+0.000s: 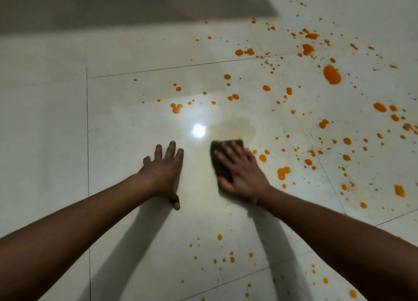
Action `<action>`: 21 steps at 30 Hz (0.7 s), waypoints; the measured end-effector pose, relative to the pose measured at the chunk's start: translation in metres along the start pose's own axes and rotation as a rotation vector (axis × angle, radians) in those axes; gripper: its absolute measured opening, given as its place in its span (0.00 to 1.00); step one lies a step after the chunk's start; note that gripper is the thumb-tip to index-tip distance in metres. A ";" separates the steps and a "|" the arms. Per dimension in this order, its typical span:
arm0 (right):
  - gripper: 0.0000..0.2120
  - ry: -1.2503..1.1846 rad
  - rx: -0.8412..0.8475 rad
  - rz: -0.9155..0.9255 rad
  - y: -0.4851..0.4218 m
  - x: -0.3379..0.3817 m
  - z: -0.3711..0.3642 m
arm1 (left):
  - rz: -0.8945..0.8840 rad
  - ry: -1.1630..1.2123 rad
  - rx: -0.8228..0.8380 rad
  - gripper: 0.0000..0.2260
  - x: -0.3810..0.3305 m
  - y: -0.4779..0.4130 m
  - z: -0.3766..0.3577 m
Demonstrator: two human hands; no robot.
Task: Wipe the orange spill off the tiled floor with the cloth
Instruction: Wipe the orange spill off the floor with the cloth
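While the fingers (228, 151) of the right hand (239, 171) are lying straight and slightly spread, they are pressing a dark cloth (219, 165) flat onto the tiled floor (135, 124); nothing is being pinched. The left hand (164, 171) is resting flat on bare tile near it, fingers spread, holding nothing, apparently bracing.

The cloth is sitting under the right palm, its long axis running away from the body, roughly along the fingers. A faint yellowish smear (235, 126) is showing just ahead of it.

The orange spill (332, 74) is lying mostly right of and ahead of the fingertips. The nearest drops (262, 157) are just beside the hand's outer edge, and the bigger blobs are well apart toward the far right. A few drops are lying between the forearms.

Judgement: the right hand is the nearer one, and the next stroke is calling for a rightward sweep.

The hand is hiding most of the cloth, so its near edge and fold cannot be told. Both are blurring. The frame edges are cutting the spill off at right and bottom.
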State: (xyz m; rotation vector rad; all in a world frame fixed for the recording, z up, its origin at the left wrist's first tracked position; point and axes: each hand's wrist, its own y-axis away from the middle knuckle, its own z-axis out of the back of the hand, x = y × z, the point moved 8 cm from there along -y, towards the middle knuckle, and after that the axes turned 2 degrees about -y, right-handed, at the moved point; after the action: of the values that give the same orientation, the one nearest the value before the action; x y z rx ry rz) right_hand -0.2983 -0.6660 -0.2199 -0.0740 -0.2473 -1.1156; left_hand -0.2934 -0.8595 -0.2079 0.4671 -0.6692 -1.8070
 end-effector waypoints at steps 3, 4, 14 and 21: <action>0.36 -0.086 -0.087 -0.562 -0.036 -0.029 0.017 | -0.039 -0.031 -0.053 0.64 -0.001 -0.006 0.011; 0.36 -0.085 -0.104 -0.502 -0.033 -0.003 0.013 | -0.051 -0.027 -0.048 0.65 -0.002 -0.007 0.015; 0.37 -0.125 -0.112 -0.594 0.038 -0.001 0.004 | -0.192 -0.039 -0.045 0.63 -0.044 -0.017 0.017; 0.36 -0.081 -0.044 -0.234 0.113 0.084 -0.028 | -0.205 -0.012 -0.082 0.61 -0.037 -0.021 0.009</action>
State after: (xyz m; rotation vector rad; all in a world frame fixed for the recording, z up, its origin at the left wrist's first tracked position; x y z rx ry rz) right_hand -0.1573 -0.6951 -0.2196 -0.1325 -0.3100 -1.3530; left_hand -0.3020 -0.8172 -0.2149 0.4840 -0.5693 -2.0240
